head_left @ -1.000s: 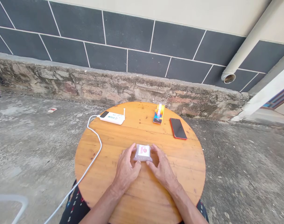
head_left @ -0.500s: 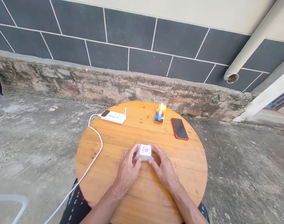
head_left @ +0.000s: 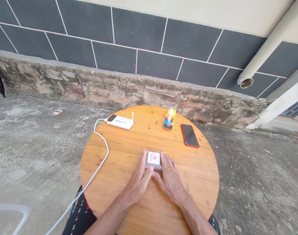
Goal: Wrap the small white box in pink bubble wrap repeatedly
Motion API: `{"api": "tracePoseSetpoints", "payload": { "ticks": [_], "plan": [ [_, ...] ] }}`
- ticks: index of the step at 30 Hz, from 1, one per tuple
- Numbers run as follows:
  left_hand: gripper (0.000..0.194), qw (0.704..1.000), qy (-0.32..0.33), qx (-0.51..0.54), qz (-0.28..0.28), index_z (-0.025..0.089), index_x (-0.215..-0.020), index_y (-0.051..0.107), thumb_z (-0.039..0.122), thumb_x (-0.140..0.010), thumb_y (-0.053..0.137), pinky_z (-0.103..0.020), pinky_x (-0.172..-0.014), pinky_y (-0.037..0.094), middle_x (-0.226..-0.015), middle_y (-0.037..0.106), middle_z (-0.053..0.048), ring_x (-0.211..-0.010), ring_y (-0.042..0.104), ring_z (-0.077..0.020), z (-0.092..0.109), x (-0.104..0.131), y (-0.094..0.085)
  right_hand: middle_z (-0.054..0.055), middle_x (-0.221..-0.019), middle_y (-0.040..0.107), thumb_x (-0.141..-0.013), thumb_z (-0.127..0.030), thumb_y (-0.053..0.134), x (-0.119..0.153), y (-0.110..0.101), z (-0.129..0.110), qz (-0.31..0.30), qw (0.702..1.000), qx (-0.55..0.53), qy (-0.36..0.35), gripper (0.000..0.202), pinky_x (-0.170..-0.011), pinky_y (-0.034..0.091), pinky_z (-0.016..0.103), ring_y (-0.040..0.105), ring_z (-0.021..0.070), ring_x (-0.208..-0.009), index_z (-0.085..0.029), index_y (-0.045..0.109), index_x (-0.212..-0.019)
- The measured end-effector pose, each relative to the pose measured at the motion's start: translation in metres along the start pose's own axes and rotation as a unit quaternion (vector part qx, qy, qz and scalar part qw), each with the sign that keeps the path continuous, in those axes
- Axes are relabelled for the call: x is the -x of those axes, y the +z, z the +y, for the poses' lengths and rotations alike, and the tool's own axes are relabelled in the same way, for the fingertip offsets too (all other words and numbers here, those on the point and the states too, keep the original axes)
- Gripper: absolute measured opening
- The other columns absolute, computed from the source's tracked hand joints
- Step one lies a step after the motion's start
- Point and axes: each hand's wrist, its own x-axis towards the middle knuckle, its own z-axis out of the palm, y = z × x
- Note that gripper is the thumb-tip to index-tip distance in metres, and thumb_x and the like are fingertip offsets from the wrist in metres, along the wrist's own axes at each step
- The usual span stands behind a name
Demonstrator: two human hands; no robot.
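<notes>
A small packet (head_left: 154, 159), wrapped in clear plastic with a white label printed in red, lies on the round wooden table (head_left: 110, 176). My left hand (head_left: 138, 178) rests along its left side, fingers stretched out and thumb near the front left corner. On the opposite side my right hand (head_left: 170, 178) lies with straight fingers along the packet's right edge, its thumb pointing in at the front. Both hands frame the packet and appear to touch its sides; neither is wrapped round it.
Toward the back left sits a white power strip (head_left: 120, 122) with a white cable (head_left: 105, 156) running off the table's left side. A yellow and blue tape dispenser (head_left: 169, 119) stands at the back, and a red-edged phone (head_left: 190, 135) lies right of it. Beyond is a tiled wall (head_left: 149, 62).
My fingers have straightened from a curved pose and now lie flatter along the packet's sides. Both thumbs have come closer together in front of it. The view has shifted slightly.
</notes>
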Motion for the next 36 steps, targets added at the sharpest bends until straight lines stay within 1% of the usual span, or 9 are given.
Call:
{"api": "tracePoseSetpoints", "payload": {
  "ticks": [4, 9, 12, 16, 20, 23, 26, 31, 36],
  "plan": [
    [0.064, 0.999, -0.009, 0.034, -0.028, 0.02, -0.149, 0.007, 0.044, -0.095, 0.033, -0.044, -0.117, 0.016, -0.156, 0.005, -0.005, -0.143, 0.01, -0.022, 0.003, -0.001, -0.001, 0.02, -0.146, 0.035, -0.091, -0.046, 0.046, -0.003, 0.0, -0.004, -0.017, 1.0, 0.021, 0.005, 0.073, -0.11, 0.026, 0.056, 0.027, 0.031, -0.138, -0.012, 0.017, -0.148],
    [0.062, 0.999, 0.024, 0.033, -0.02, 0.023, -0.148, 0.012, 0.042, -0.095, 0.037, -0.043, -0.116, 0.021, -0.155, 0.011, -0.004, -0.142, 0.015, -0.0228, -0.003, -0.001, -0.001, 0.018, -0.148, 0.033, -0.09, -0.047, 0.048, -0.004, 0.003, -0.006, -0.016, 1.0, 0.021, -0.001, 0.075, -0.11, 0.025, 0.057, 0.024, 0.0313, -0.139, -0.015, 0.014, -0.149],
    [0.062, 0.999, 0.022, 0.031, -0.017, 0.022, -0.148, 0.013, 0.042, -0.095, 0.037, -0.042, -0.116, 0.022, -0.155, 0.01, -0.004, -0.142, 0.015, -0.0226, -0.002, -0.001, 0.001, 0.018, -0.147, 0.034, -0.088, -0.048, 0.051, -0.004, 0.005, -0.006, -0.01, 1.0, 0.007, 0.001, 0.077, -0.11, 0.025, 0.057, 0.024, 0.0318, -0.139, -0.016, 0.016, -0.149],
    [0.063, 0.999, -0.005, 0.045, 0.002, 0.022, -0.148, 0.013, 0.046, -0.095, 0.036, -0.043, -0.116, 0.019, -0.155, 0.01, -0.004, -0.142, 0.013, -0.0224, 0.0, -0.002, 0.003, 0.018, -0.148, 0.033, -0.083, -0.048, 0.058, -0.001, 0.001, -0.002, 0.012, 0.996, -0.066, 0.052, 0.082, -0.109, 0.024, 0.06, 0.024, 0.0346, -0.138, -0.016, 0.019, -0.148],
    [0.063, 0.996, -0.037, 0.085, 0.018, 0.022, -0.148, 0.015, 0.05, -0.094, 0.033, -0.042, -0.117, 0.019, -0.155, 0.014, -0.003, -0.142, 0.015, -0.0212, 0.001, -0.005, 0.0, 0.011, -0.151, 0.029, -0.089, -0.046, 0.051, 0.0, -0.01, 0.002, 0.044, 0.961, -0.241, 0.131, 0.073, -0.11, 0.027, 0.054, 0.025, 0.0273, -0.139, -0.022, 0.017, -0.148],
    [0.061, 0.992, -0.047, 0.117, 0.027, 0.022, -0.147, 0.021, 0.05, -0.094, 0.034, -0.043, -0.117, 0.021, -0.154, 0.02, -0.003, -0.141, 0.02, -0.0215, 0.0, -0.007, -0.003, 0.006, -0.152, 0.026, -0.094, -0.049, 0.038, -0.002, -0.016, -0.001, 0.051, 0.922, -0.333, 0.19, 0.059, -0.112, 0.026, 0.053, 0.024, 0.0235, -0.14, -0.026, 0.023, -0.146],
    [0.059, 0.99, -0.037, 0.135, 0.031, 0.022, -0.146, 0.024, 0.05, -0.095, 0.032, -0.041, -0.116, 0.025, -0.153, 0.022, -0.003, -0.141, 0.021, -0.0213, -0.004, -0.009, -0.002, 0.005, -0.152, 0.025, -0.095, -0.049, 0.034, -0.005, -0.017, -0.01, 0.036, 0.905, -0.365, 0.217, 0.056, -0.113, 0.023, 0.053, 0.023, 0.0234, -0.139, -0.025, 0.029, -0.145],
    [0.058, 0.99, -0.019, 0.136, 0.039, 0.024, -0.146, 0.026, 0.052, -0.096, 0.023, -0.04, -0.113, 0.034, -0.153, 0.024, -0.002, -0.14, 0.025, -0.0216, -0.015, -0.012, 0.004, 0.005, -0.154, 0.016, -0.096, -0.054, 0.026, -0.018, -0.008, -0.024, 0.038, 0.891, -0.387, 0.237, 0.062, -0.114, 0.022, 0.048, 0.018, 0.0212, -0.141, -0.02, 0.021, -0.148],
    [0.061, 0.983, -0.032, 0.179, 0.021, 0.024, -0.146, 0.025, 0.056, -0.094, 0.023, -0.041, -0.116, 0.027, -0.154, 0.02, 0.0, -0.141, 0.02, -0.0224, -0.019, -0.014, 0.007, 0.004, -0.155, 0.015, -0.091, -0.064, 0.022, -0.027, 0.004, -0.032, 0.041, 0.86, -0.439, 0.257, 0.073, -0.117, 0.013, 0.045, 0.012, 0.0198, -0.142, -0.018, 0.019, -0.148]
  ]
}}
